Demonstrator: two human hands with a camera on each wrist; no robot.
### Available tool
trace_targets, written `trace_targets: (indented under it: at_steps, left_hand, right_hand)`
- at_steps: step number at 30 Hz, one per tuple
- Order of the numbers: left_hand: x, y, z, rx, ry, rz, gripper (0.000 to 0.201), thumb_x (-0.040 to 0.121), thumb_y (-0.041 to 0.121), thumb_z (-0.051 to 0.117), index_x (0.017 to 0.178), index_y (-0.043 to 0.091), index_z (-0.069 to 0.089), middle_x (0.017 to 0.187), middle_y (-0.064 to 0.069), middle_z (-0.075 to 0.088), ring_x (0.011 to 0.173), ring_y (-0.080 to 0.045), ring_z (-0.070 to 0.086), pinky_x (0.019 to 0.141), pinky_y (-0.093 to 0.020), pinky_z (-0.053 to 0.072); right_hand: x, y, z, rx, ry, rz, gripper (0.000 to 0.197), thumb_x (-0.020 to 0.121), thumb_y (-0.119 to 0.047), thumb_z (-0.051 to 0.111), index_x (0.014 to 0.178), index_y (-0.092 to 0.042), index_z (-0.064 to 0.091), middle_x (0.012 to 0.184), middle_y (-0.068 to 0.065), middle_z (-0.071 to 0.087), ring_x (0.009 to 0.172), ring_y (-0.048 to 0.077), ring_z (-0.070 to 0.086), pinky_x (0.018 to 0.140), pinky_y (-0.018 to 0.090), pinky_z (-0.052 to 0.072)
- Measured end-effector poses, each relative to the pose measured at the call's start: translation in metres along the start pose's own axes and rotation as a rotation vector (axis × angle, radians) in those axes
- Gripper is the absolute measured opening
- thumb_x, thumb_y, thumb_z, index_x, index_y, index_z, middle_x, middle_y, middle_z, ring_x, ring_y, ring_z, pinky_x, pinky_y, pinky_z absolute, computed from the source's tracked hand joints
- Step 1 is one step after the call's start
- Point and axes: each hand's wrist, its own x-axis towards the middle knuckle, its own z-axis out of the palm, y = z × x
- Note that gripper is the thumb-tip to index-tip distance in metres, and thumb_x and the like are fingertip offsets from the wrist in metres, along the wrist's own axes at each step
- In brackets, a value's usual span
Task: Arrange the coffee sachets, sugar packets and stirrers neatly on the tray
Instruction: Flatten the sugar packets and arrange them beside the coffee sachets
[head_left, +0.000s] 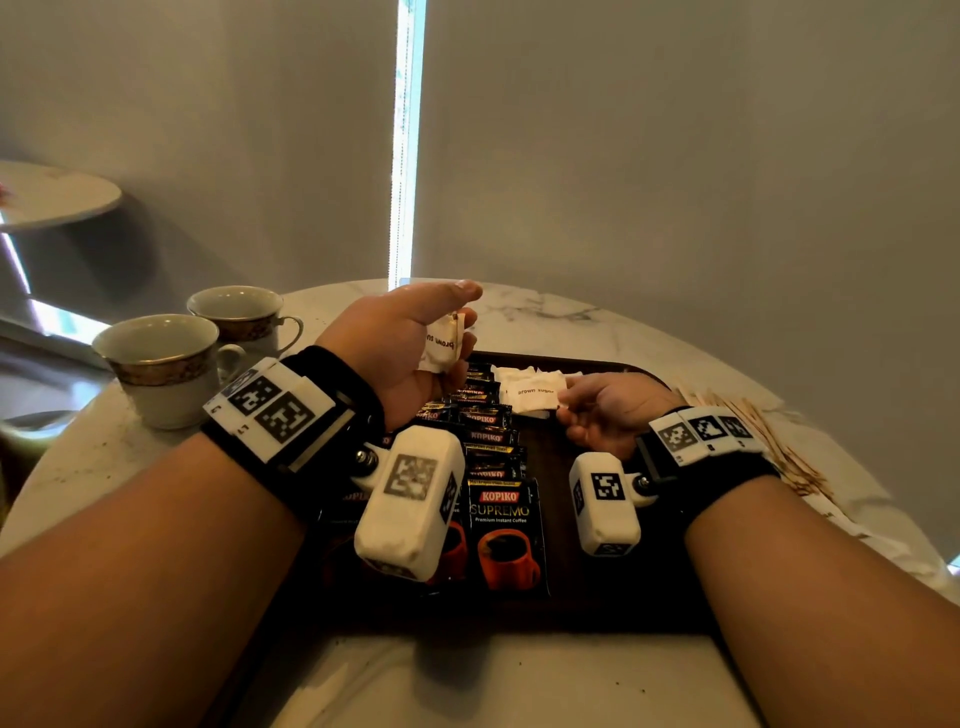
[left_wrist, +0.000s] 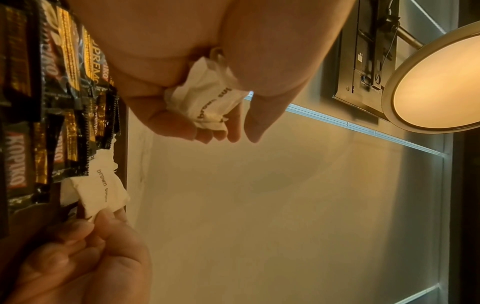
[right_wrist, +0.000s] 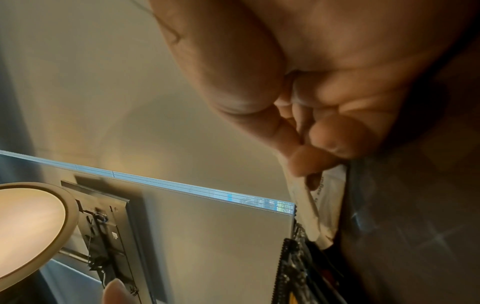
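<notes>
My right hand (head_left: 602, 410) pinches a white paper brown-sugar packet (head_left: 532, 392) on the dark tray (head_left: 649, 582); left hand (head_left: 400, 343) clutches spares (head_left: 441, 343). Lay it flat, overlapping the far packets.

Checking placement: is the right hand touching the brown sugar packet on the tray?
Touching. The left wrist view shows the right hand pinching the brown sugar packet's edge.

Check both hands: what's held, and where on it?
Left hand grips a brown sugar packet around its middle. Right hand pinches another sugar packet by its near edge, over the tray.

"KOPIKO SUPREMO" sachet (head_left: 506, 535); "brown sugar" packet (head_left: 532, 393)
</notes>
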Motion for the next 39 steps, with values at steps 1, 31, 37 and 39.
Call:
trace_targets:
  at_steps: [1, 31, 37, 39]
  left_hand:
    - [0.0000, -0.0001, -0.0001, 0.001, 0.001, -0.001, 0.029, 0.088, 0.023, 0.074, 0.113, 0.011, 0.067, 0.083, -0.002, 0.065, 0.062, -0.013, 0.061, 0.053, -0.025, 0.048]
    - [-0.0008, 0.0001, 0.0012, -0.018, 0.005, -0.022, 0.011, 0.092, 0.023, 0.070, 0.097, 0.013, 0.070, 0.080, -0.002, 0.065, 0.062, -0.014, 0.061, 0.052, -0.024, 0.048]
    - [-0.0025, 0.0007, 0.0023, -0.020, 0.022, -0.030, 0.011, 0.092, 0.023, 0.071, 0.095, 0.013, 0.069, 0.080, -0.003, 0.065, 0.063, -0.014, 0.061, 0.053, -0.025, 0.048]
    - [-0.0023, 0.0004, 0.0020, -0.020, 0.018, -0.035, 0.013, 0.092, 0.024, 0.070, 0.098, 0.012, 0.069, 0.081, -0.003, 0.064, 0.064, -0.015, 0.061, 0.053, -0.025, 0.048]
  right_hand:
    - [0.0000, -0.0001, 0.0002, -0.019, -0.010, 0.007, 0.031, 0.098, 0.004, 0.042, 0.123, -0.002, 0.059, 0.082, 0.011, 0.067, 0.056, 0.011, 0.055, 0.041, 0.019, 0.041]
    - [-0.0034, -0.0033, 0.0015, -0.113, 0.048, 0.041, 0.017, 0.095, 0.004, 0.057, 0.110, -0.002, 0.061, 0.100, 0.020, 0.070, 0.068, 0.018, 0.072, 0.045, 0.020, 0.054]
    - [-0.0026, -0.0025, 0.0019, -0.139, 0.061, 0.053, 0.012, 0.097, 0.001, 0.055, 0.107, 0.000, 0.062, 0.107, 0.022, 0.070, 0.064, 0.020, 0.073, 0.045, 0.023, 0.054]
    - [-0.0018, -0.0016, 0.0025, -0.123, 0.059, 0.044, 0.015, 0.097, 0.000, 0.054, 0.110, 0.001, 0.061, 0.106, 0.020, 0.069, 0.065, 0.021, 0.073, 0.046, 0.024, 0.055]
